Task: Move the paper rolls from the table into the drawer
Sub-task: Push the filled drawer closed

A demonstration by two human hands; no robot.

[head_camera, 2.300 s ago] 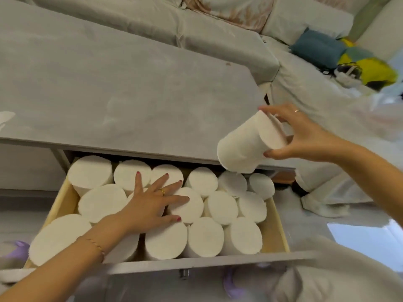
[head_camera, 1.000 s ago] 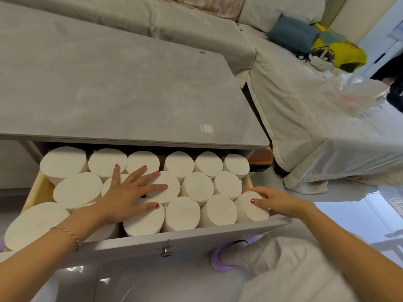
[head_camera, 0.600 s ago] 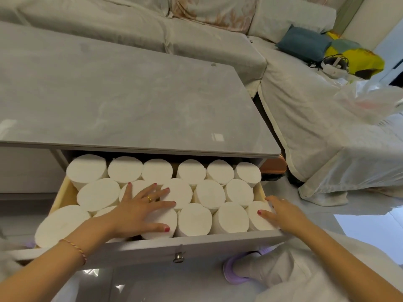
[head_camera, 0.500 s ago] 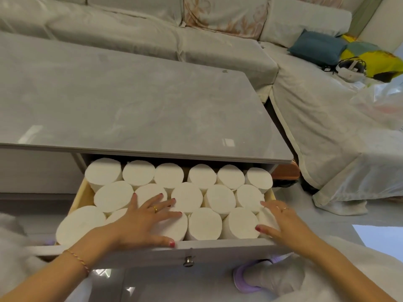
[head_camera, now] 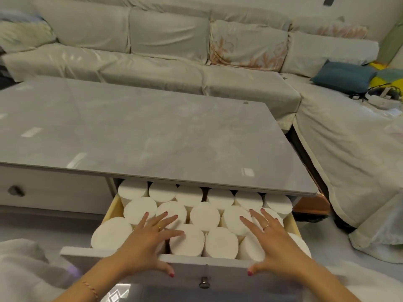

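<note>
Logging both hands first. My left hand (head_camera: 150,238) lies flat with fingers spread on the tops of the paper rolls (head_camera: 205,216) at the drawer's front left, thumb hooked over the drawer front; it grips nothing. My right hand (head_camera: 272,238) mirrors it at the front right: fingers straight and splayed on the roll tops, thumb down on the drawer front, nothing held.

Rolls: white, all standing on end, long axes upright, flat round faces up. I count three rows, packed touching one another, from the drawer front back under the worktop's near edge.

Drawer (head_camera: 113,210): pulled out from under the near right part of the worktop (head_camera: 152,136), wooden side walls showing at left and right, a small metal knob (head_camera: 204,284) at the middle of its grey front. Rolls sit against both side walls and the front; I see only narrow gaps between them.

Worktop: grey, glossy, its far edge beside a covered sofa (head_camera: 165,68).
</note>
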